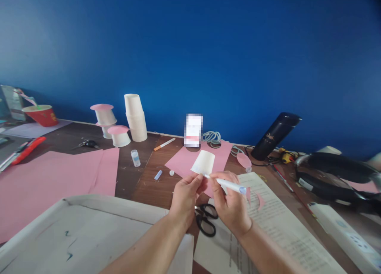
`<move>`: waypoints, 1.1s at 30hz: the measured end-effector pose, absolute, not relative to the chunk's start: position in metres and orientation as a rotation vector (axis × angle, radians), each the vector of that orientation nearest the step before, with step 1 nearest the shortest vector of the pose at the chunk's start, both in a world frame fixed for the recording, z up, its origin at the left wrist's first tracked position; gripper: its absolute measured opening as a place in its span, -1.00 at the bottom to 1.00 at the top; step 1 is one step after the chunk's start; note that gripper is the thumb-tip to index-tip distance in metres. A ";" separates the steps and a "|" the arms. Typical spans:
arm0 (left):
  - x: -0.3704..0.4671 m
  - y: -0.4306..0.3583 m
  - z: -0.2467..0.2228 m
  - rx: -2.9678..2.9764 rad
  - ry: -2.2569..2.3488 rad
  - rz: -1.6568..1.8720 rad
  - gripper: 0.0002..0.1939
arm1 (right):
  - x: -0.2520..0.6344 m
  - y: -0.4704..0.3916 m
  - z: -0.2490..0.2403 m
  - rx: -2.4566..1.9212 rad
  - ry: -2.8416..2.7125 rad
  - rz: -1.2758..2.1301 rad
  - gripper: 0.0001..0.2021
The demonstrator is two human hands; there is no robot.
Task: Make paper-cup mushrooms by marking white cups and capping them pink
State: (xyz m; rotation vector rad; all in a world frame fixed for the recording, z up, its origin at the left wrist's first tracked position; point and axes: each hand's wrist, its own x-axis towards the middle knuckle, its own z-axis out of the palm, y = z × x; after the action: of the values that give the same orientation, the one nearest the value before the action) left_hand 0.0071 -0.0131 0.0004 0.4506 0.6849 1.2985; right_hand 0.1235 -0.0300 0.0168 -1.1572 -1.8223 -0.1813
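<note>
My left hand (186,194) is closed, its thumb and fingers pinching the lower edge of a white paper cup (204,162). The cup tilts with its wide rim towards me. My right hand (229,200) grips a white pen (229,184) with a pale blue end, and the pen's tip meets the cup's rim beside my left fingertips. Whether the tip touches the cup is hard to make out. Beneath the cup lies a pink sheet (181,155). Black-handled scissors (206,225) rest between my wrists, partly on a printed page (279,226).
Paper cups with pink discs (118,136) and a cup stack (136,125) stand back left. A small bottle (135,158), cigarette (164,144) and phone (193,131) are nearby. Right are a leaning black flask (275,135), headphones (336,166) and power strip (348,234).
</note>
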 end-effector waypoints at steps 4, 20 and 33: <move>0.006 -0.014 0.001 0.427 0.688 1.279 -0.80 | 0.124 -0.030 0.014 -1.169 -1.783 -0.185 -0.91; 0.000 -0.016 0.008 0.186 0.525 1.141 -0.97 | 0.139 0.000 -0.005 -1.229 -0.908 0.923 -0.56; 0.004 -0.021 0.010 0.333 0.598 1.130 -0.87 | 0.138 0.003 -0.019 -1.217 -0.960 0.940 -0.53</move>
State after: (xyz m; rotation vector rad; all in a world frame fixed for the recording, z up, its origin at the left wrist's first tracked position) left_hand 0.0040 -0.0210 0.0103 0.3328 0.5978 1.1301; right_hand 0.1383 0.0032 -0.0193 -1.2168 -0.9600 0.9404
